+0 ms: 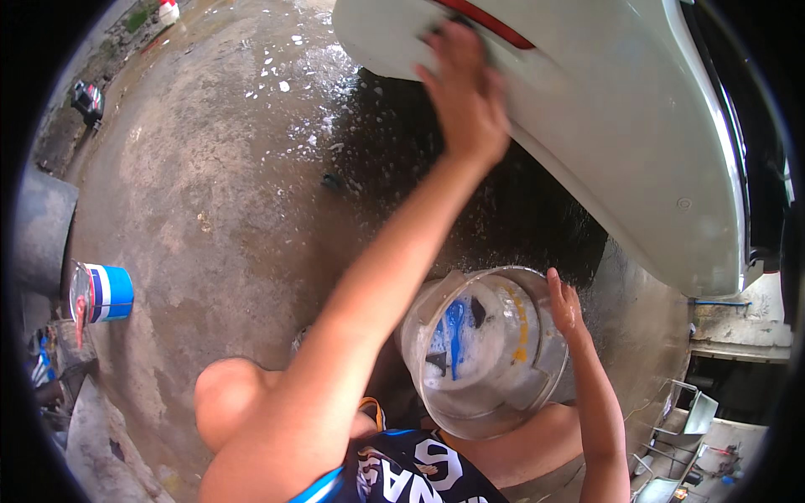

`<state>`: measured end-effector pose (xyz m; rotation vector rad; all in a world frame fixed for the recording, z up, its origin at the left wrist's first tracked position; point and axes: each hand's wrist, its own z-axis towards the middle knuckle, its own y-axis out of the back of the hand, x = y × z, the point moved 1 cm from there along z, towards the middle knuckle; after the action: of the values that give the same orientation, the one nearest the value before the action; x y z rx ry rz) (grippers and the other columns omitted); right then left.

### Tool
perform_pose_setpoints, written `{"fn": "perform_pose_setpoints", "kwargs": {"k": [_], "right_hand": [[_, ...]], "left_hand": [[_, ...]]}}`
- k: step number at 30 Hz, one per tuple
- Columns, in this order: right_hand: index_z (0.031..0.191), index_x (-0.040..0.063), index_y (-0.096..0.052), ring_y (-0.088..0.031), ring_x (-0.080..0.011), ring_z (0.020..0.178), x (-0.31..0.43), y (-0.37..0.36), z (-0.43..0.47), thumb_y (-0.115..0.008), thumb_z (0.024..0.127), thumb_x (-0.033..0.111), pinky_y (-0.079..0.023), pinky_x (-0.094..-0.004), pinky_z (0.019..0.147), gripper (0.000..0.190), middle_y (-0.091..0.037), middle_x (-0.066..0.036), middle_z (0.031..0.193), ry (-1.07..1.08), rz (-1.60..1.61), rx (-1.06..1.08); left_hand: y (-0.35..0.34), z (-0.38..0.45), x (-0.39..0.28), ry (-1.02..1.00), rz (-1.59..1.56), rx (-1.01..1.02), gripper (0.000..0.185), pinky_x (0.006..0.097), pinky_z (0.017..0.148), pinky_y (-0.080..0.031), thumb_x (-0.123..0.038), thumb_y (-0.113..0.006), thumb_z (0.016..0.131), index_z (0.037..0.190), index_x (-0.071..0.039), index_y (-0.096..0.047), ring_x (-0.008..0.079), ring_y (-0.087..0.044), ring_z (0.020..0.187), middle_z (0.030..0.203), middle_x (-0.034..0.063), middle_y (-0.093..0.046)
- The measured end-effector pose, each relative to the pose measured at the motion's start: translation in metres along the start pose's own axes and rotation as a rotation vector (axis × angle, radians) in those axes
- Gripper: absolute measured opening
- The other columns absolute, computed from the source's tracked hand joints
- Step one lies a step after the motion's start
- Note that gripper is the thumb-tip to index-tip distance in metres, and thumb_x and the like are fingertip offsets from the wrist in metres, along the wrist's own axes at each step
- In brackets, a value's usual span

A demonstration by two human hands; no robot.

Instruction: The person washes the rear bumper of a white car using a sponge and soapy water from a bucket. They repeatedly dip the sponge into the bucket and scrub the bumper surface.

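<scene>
My left hand (466, 94) is stretched out to the white car's rear bumper (604, 119), just below a red reflector (497, 24). It is motion-blurred, and a dark pad or cloth (458, 20) shows under its fingers against the painted surface. My right hand (566, 308) grips the right rim of a translucent plastic bucket (546, 361), which tilts towards me beside my leg. Inside the bucket are foamy suds (481, 358), a blue object (455, 333) of unclear kind and dark pieces. Yellow writing marks the bucket's wall.
Wet concrete floor (188, 188) with foam splashes lies under and left of the car. A blue and white paint can (113, 293) stands at the left. Farther off are a dark bottle (88, 104), a red and white container (168, 12) and metal-framed chairs (698, 412).
</scene>
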<state>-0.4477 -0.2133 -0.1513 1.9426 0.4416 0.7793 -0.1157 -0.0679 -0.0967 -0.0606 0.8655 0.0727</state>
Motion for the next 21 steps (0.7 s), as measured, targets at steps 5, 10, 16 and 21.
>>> {"fn": "perform_pose_setpoints", "kwargs": {"k": [5, 10, 16, 21], "right_hand": [[0.119, -0.007, -0.070, -0.067, -0.0355, 0.110, 0.009, 0.001, 0.000, -0.037, 0.104, 0.069, -0.047, -0.0414, 0.101, 0.084, -0.073, -0.027, 0.108, 0.100, 0.099, 0.087], [0.120, -0.004, -0.072, -0.069, -0.0432, 0.109, 0.015, 0.003, 0.000, -0.036, 0.103, 0.070, -0.050, -0.0454, 0.099, 0.084, -0.071, -0.032, 0.109, 0.121, 0.168, 0.169], [0.118, -0.003, -0.073, -0.065, -0.0439, 0.118, 0.007, 0.001, 0.013, -0.035, 0.104, 0.070, -0.048, -0.0482, 0.103, 0.083, -0.070, -0.030, 0.119, 0.184, 0.300, 0.305], [0.116, 0.001, -0.075, -0.063, -0.0429, 0.118, 0.004, -0.011, 0.016, -0.031, 0.105, 0.067, -0.049, -0.0492, 0.102, 0.080, -0.070, -0.026, 0.121, 0.398, 0.237, 0.103]], "left_hand": [[0.023, 0.032, 0.048, 0.127, -0.247, -0.214, 0.060, 0.0557, 0.127, -0.005, -0.033, -0.032, 0.114, 0.162, 0.001, -0.023, 0.0415, -0.005, 0.160, 0.170, 0.0233, -0.019], [0.055, -0.027, -0.058, 0.195, -0.508, -0.015, 0.030, 0.0326, 0.064, -0.054, -0.020, -0.045, 0.112, 0.121, 0.002, -0.063, 0.0185, -0.066, 0.067, 0.099, 0.0137, -0.069], [0.034, -0.156, -0.114, -0.121, 0.106, 1.954, 0.028, 0.0524, 0.077, -0.053, -0.034, -0.064, 0.098, 0.102, -0.008, -0.071, 0.0408, -0.070, 0.086, 0.086, 0.0216, -0.072], [-0.013, -0.321, -0.070, -0.491, 0.090, 2.320, 0.025, 0.0524, 0.085, -0.054, -0.026, -0.067, 0.088, 0.098, -0.005, -0.075, 0.0400, -0.071, 0.096, 0.093, 0.0200, -0.075]]}}
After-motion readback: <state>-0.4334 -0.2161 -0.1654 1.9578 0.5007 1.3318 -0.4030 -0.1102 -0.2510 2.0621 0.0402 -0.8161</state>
